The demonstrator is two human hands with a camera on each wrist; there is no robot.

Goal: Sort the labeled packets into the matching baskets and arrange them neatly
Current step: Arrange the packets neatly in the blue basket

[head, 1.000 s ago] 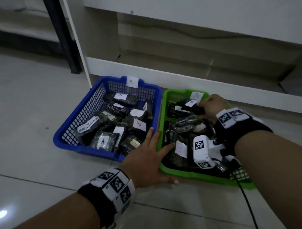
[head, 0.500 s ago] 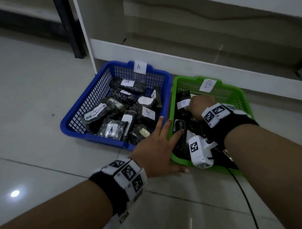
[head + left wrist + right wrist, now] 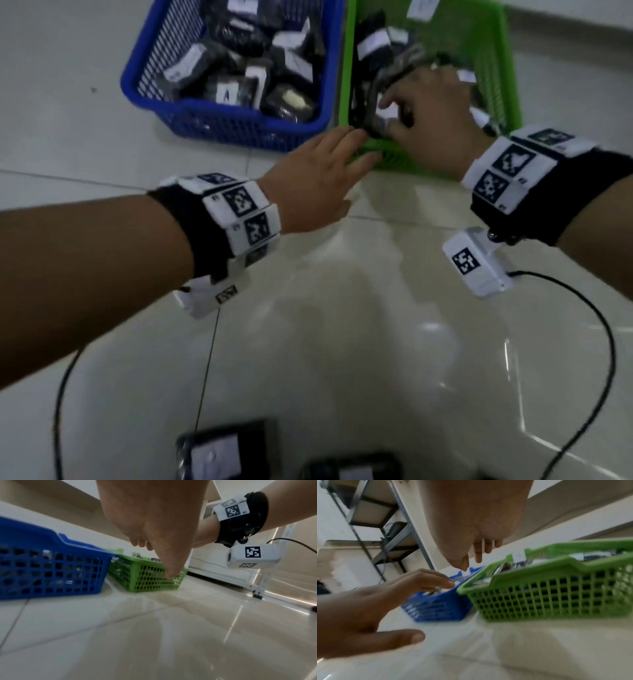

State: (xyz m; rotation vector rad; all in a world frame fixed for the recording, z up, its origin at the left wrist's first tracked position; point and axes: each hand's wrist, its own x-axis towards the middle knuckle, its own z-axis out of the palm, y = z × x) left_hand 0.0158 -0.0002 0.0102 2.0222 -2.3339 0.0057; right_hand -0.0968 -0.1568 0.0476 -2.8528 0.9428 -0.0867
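Note:
A blue basket (image 3: pixel 219 120) holds several dark packets with white labels, one marked A (image 3: pixel 226 92). To its right stands a green basket (image 3: pixel 510 68) with more labeled packets (image 3: pixel 373 42). My left hand (image 3: pixel 356 147) lies flat, its straight fingers touching the green basket's near left corner; the left wrist view shows the thumb (image 3: pixel 171 573) on the mesh wall (image 3: pixel 147 580). My right hand (image 3: pixel 390 114) hovers over the near left part of the green basket, its relaxed fingers (image 3: pixel 477 555) on the packets, gripping nothing.
Two loose labeled packets (image 3: pixel 219 452) (image 3: pixel 352 469) lie on the tiled floor near me. Black cables (image 3: pixel 603 359) trail from both wrists across the floor. A white shelf base runs behind the baskets (image 3: pixel 223 582), and a metal rack (image 3: pixel 373 524) stands at the left.
My right hand came back from the far end of the green basket to its near left corner. The head view tilted down, bringing the floor packets into sight. The left hand stayed at the corner.

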